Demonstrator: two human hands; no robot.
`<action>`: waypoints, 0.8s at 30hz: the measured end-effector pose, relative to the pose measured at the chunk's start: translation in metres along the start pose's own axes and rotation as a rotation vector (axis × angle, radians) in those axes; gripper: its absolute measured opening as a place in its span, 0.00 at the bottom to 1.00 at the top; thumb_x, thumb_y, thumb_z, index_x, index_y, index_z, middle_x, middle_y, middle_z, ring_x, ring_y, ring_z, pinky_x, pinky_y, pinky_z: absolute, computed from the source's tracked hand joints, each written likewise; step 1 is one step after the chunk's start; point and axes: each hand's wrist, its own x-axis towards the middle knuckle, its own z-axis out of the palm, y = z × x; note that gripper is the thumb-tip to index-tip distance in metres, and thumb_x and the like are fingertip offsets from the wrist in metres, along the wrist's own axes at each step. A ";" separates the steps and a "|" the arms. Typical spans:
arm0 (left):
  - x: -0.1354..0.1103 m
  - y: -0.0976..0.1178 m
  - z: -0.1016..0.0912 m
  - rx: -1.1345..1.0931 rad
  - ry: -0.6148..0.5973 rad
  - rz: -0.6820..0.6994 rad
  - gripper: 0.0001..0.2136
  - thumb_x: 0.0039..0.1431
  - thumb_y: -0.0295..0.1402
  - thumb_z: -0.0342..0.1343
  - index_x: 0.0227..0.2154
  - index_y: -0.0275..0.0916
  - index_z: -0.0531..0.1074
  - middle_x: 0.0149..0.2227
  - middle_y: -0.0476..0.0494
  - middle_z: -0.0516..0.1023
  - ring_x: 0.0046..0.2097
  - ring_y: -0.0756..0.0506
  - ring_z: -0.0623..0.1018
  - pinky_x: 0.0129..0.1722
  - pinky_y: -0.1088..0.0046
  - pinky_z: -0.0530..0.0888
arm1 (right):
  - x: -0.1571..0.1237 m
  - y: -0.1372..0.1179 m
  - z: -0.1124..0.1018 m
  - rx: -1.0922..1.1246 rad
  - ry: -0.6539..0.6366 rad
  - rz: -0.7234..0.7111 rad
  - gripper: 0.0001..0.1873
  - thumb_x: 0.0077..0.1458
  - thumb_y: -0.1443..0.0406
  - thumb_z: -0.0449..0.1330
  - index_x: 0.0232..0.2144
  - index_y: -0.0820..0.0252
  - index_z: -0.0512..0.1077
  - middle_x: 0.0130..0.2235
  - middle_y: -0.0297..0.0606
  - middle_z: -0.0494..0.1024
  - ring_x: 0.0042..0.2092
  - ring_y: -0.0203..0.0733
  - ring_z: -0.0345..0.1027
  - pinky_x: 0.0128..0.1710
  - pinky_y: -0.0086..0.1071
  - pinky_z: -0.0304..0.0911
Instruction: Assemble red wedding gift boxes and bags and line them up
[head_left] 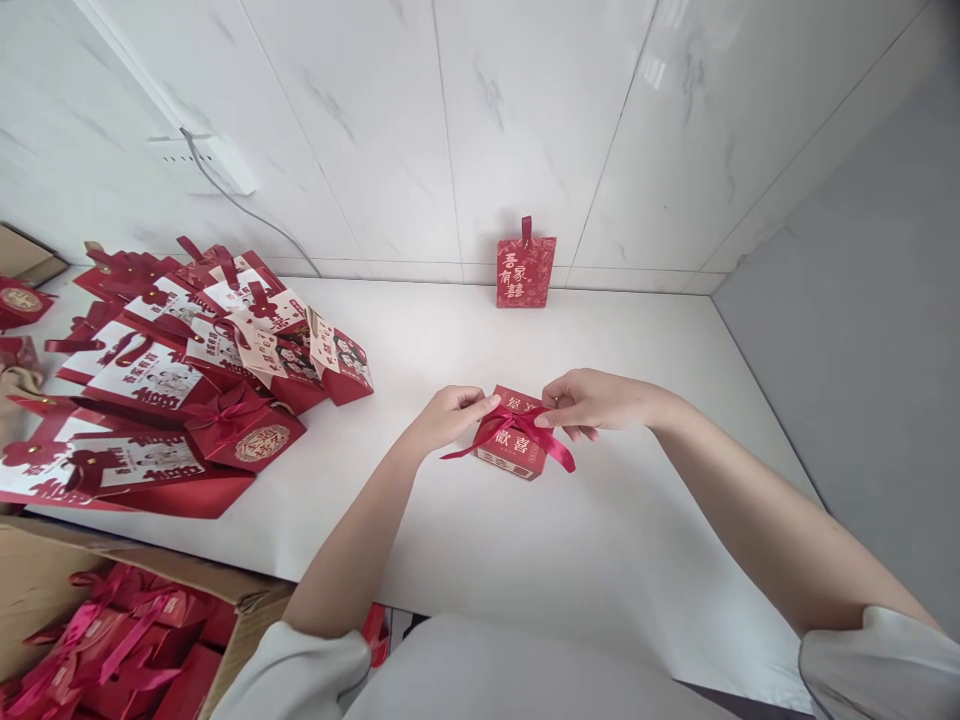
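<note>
A small red gift box (512, 457) with pale Chinese characters stands on the white table in front of me. A crimson ribbon (511, 421) is tied across its top in a bow, with tails out to both sides. At the bow's left side my left hand (454, 412) has thumb and fingers closed on a ribbon loop. My right hand (581, 402) pinches the loop on the right, its lower fingers curled beside the box. The fingers partly hide both loops.
Many red and white gift boxes (161, 375) crowd the table's left side. A red tag-topped box (526, 272) stands against the tiled wall. At lower left, a cardboard carton (251, 625) holds ribboned red boxes. A cable (247, 212) hangs from a wall socket (201, 165).
</note>
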 end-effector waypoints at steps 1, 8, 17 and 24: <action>0.000 -0.001 0.000 0.004 -0.013 0.010 0.22 0.56 0.53 0.53 0.21 0.37 0.61 0.22 0.52 0.58 0.25 0.52 0.59 0.26 0.74 0.56 | 0.000 0.002 0.001 0.028 -0.010 -0.018 0.22 0.54 0.46 0.57 0.26 0.58 0.68 0.26 0.36 0.76 0.25 0.38 0.67 0.27 0.32 0.60; -0.004 -0.008 0.001 -0.033 0.020 0.121 0.21 0.59 0.48 0.52 0.21 0.37 0.57 0.23 0.52 0.54 0.27 0.52 0.56 0.27 0.74 0.54 | 0.002 0.013 0.008 0.144 -0.031 -0.091 0.22 0.60 0.48 0.52 0.28 0.59 0.70 0.25 0.37 0.77 0.23 0.38 0.69 0.26 0.31 0.62; 0.001 -0.022 0.010 -0.052 0.140 0.128 0.21 0.58 0.47 0.54 0.20 0.38 0.56 0.22 0.53 0.52 0.25 0.53 0.54 0.26 0.75 0.53 | 0.007 0.028 0.019 0.213 -0.011 -0.220 0.18 0.61 0.55 0.53 0.24 0.58 0.65 0.20 0.32 0.74 0.20 0.35 0.66 0.23 0.29 0.63; 0.001 -0.024 0.011 -0.138 0.098 0.134 0.21 0.57 0.48 0.56 0.20 0.37 0.57 0.20 0.54 0.53 0.23 0.54 0.54 0.25 0.75 0.52 | 0.010 0.036 0.022 0.212 0.047 -0.257 0.17 0.59 0.59 0.53 0.21 0.58 0.61 0.15 0.26 0.64 0.16 0.29 0.53 0.18 0.26 0.52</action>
